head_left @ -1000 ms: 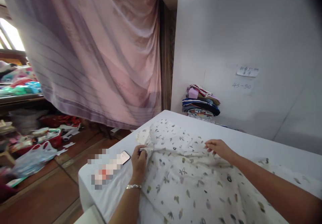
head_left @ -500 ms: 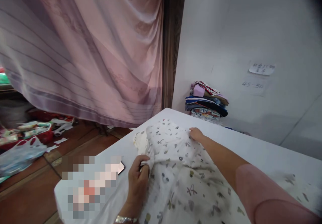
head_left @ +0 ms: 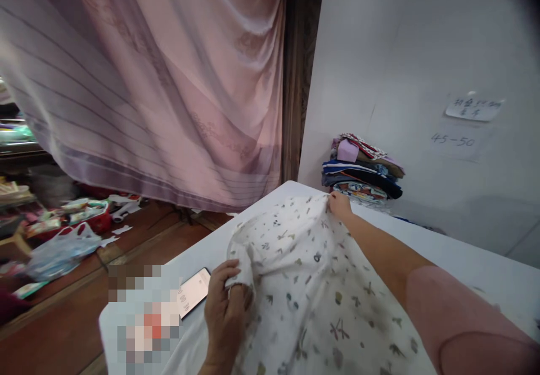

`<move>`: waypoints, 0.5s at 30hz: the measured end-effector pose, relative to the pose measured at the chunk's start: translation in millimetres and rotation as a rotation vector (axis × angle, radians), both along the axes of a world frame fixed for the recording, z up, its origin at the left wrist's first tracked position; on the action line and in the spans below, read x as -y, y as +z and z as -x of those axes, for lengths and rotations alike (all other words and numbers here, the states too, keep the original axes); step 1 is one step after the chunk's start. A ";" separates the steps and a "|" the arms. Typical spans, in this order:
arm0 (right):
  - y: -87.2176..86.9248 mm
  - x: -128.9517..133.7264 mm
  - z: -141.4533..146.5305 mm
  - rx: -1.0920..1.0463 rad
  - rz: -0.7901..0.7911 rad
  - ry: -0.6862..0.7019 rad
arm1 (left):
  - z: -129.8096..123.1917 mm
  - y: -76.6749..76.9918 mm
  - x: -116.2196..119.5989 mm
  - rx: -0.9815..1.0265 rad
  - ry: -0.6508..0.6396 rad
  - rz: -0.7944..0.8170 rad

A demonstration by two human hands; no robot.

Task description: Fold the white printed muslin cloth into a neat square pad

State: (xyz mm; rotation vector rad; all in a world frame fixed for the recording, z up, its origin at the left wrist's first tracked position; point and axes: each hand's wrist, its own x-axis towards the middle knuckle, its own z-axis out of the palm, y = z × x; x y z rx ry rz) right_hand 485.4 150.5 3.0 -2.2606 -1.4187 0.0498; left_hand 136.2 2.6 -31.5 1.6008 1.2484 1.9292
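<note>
The white patterned cloth [head_left: 295, 274] lay over the white table [head_left: 426, 245], and it reached from the near side almost to the far corner of this table. On it there were small prints like leaves and insects, in green, grey and brown. The left hand [head_left: 225, 307] was closed around a bunched fold at the left side of the cloth, with the fingers curled over the fabric. The right hand [head_left: 341, 205] was near the far corner of the table, a little to the right of it, and it pinched the upper edge of the cloth between its fingertips. From this hand, creases ran down through the fabric towards the near side. The phone [head_left: 196, 292] lay on the table between the left hand and the left edge, with its screen lit; its lower part was hidden by blurred squares. Behind the right far edge, against the pale wall [head_left: 379, 54], stood a pile of folded fabrics [head_left: 363, 167]. Two paper notes [head_left: 475, 108] were fixed on the wall, and the lower one said "45-50". A pink curtain [head_left: 202, 82] hung beyond the left far edge. On the floor [head_left: 63, 330] to the left were a clear plastic bag [head_left: 63, 251] and a red basket [head_left: 101, 217] with things inside.
</note>
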 end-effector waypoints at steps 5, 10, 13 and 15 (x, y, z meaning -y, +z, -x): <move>-11.9 3.9 4.6 -0.083 0.010 0.013 | 3.5 -4.5 -2.3 0.017 -0.025 0.024; -14.6 11.5 34.5 -0.154 -0.086 0.152 | 2.8 -9.3 -3.8 -0.039 -0.039 -0.014; -8.4 7.0 67.0 -0.245 -0.116 0.289 | 2.5 -12.2 -4.0 -0.066 -0.045 -0.010; -7.2 4.9 90.6 -0.333 -0.109 0.356 | 0.9 -13.7 -0.3 -0.121 -0.092 -0.032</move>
